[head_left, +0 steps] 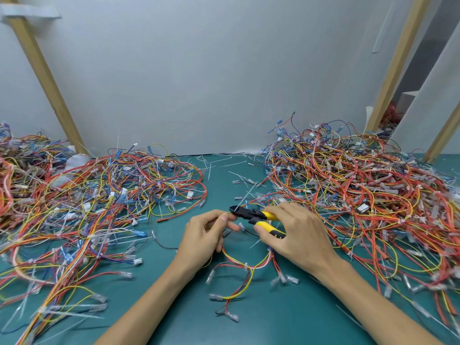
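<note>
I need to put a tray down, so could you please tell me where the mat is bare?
The barest patch of green mat is at the near edge, below the held harness. A narrower gap lies at the far middle, between the left pile and right pile, littered with cut tie ends. Both piles are crowded.
</note>
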A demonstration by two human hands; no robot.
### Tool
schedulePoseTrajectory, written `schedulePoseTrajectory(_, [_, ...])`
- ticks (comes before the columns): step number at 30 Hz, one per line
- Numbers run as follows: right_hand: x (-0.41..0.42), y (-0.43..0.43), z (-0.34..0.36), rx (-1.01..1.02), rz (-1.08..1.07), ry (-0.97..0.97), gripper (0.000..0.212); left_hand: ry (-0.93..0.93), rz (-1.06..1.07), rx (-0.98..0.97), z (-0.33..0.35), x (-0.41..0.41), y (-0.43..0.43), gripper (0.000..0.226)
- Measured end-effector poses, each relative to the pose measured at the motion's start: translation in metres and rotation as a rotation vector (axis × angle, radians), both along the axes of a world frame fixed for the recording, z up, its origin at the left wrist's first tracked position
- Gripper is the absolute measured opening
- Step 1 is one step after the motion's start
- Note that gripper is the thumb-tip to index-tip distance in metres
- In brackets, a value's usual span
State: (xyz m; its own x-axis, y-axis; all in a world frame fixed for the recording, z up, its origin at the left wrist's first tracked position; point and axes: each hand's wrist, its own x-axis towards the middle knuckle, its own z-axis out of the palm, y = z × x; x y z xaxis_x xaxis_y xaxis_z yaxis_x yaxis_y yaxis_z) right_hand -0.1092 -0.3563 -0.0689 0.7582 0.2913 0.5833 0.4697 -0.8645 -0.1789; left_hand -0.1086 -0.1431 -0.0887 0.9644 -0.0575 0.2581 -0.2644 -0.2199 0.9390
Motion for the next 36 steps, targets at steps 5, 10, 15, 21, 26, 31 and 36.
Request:
schedulePoseTrajectory(5, [0.001,0.0,0.002,0.008,0.005,0.052,0.042,-0.006,0.001,0.013,-0.001,0.0,0.0,0.023])
schedulePoseTrajectory(10, [0.002,-0.002,0.002,-0.053,-0.011,0.116,0.052,-0.004,-0.007,0.016,-0.001,-0.001,0.0,0.023])
schedulePoseTrajectory(15, [0.002,-0.003,0.005,-0.012,-0.022,0.234,0.048,-0.019,-0.007,0.014,0.0,-0.001,-0.001,0.024])
schedulePoseTrajectory(21, [0.005,0.0,0.012,0.211,0.043,0.565,0.063,-0.02,-0.002,-0.017,0.002,-0.001,-0.003,0.024])
schedulePoseTrajectory(26, [0.01,-0.009,0.016,0.331,0.149,0.808,0.057,-0.015,-0.023,-0.036,0.002,-0.003,-0.004,0.024])
schedulePoseTrajectory(31, [0.011,-0.011,0.016,0.409,0.215,0.893,0.053,-0.012,-0.025,-0.043,0.001,-0.002,-0.005,0.025])
schedulePoseTrajectory(36, [0.01,-0.015,0.017,0.426,0.281,0.931,0.061,-0.007,-0.059,-0.045,0.0,-0.003,-0.004,0.025])
